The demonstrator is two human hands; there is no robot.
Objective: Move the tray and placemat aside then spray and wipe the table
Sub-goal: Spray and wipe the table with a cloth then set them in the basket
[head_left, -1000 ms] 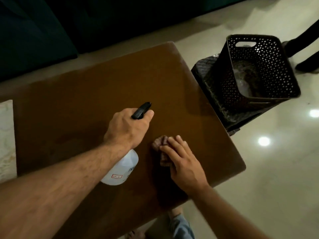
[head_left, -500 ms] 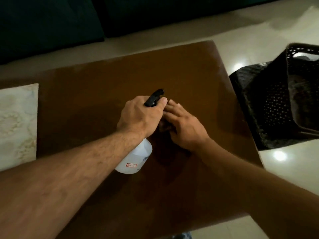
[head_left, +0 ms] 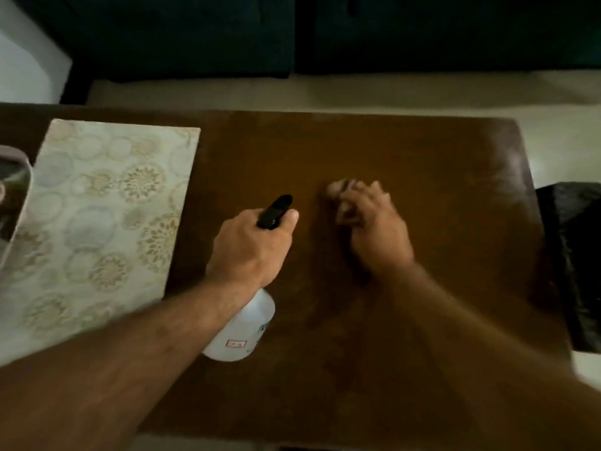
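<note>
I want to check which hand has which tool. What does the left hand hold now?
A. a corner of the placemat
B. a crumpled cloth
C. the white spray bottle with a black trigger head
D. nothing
C: the left hand grips the neck of the spray bottle, thumb by its black trigger head, while the right hand is on the cloth on the table.

— What can't you make out?
— The right hand [head_left: 374, 229] is smeared by motion, and the cloth [head_left: 338, 190] under its fingers is mostly covered.
— And the bottle [head_left: 242, 330]?
— Its neck is hidden in the left hand [head_left: 250, 249]; the label is too small to read.
— The edges?
— They cut off the tray [head_left: 14, 190] at left and the dark basket [head_left: 575, 255] at right.
</note>
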